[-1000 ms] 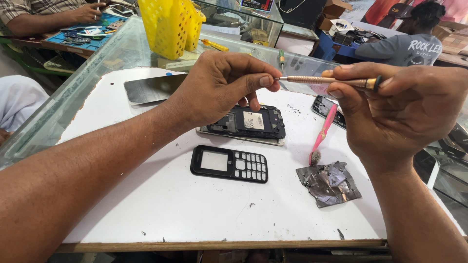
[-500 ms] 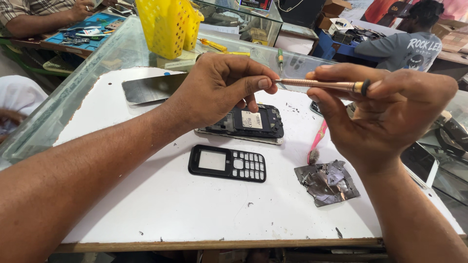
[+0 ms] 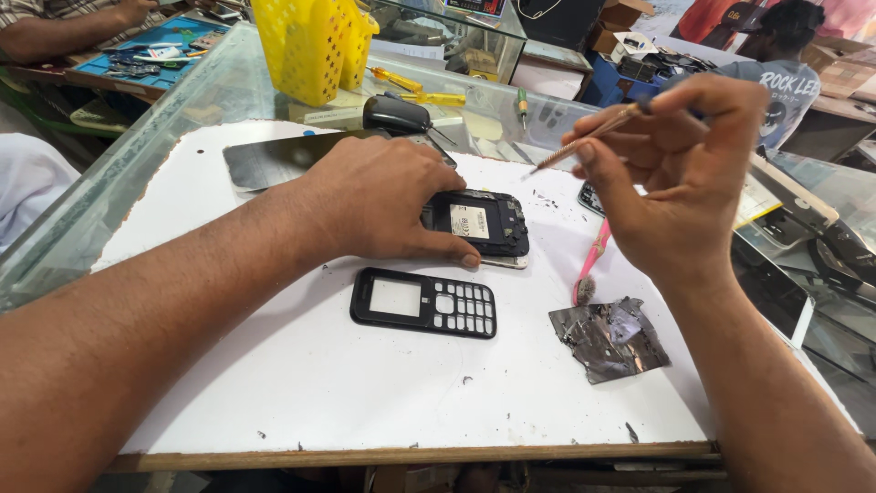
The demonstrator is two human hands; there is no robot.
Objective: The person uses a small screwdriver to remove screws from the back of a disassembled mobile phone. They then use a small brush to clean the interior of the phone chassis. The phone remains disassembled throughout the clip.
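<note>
White board (image 3: 383, 402) lies as a work surface on a glass-topped counter (image 3: 119, 173); its wooden front edge is chipped, and dark specks are scattered over the white face. Yellow plastic basket (image 3: 310, 46) stands on the glass at the far side, with yellow-handled screwdrivers (image 3: 411, 87) lying just beside it. Glass display case (image 3: 456, 41) behind. Far left: a second bench with a blue tray (image 3: 169, 50) of small parts, another person's forearm resting beside it. Far right: a seated person in a grey shirt (image 3: 780, 82), cardboard boxes (image 3: 620, 18) near. Even daylight, soft shadows.
</note>
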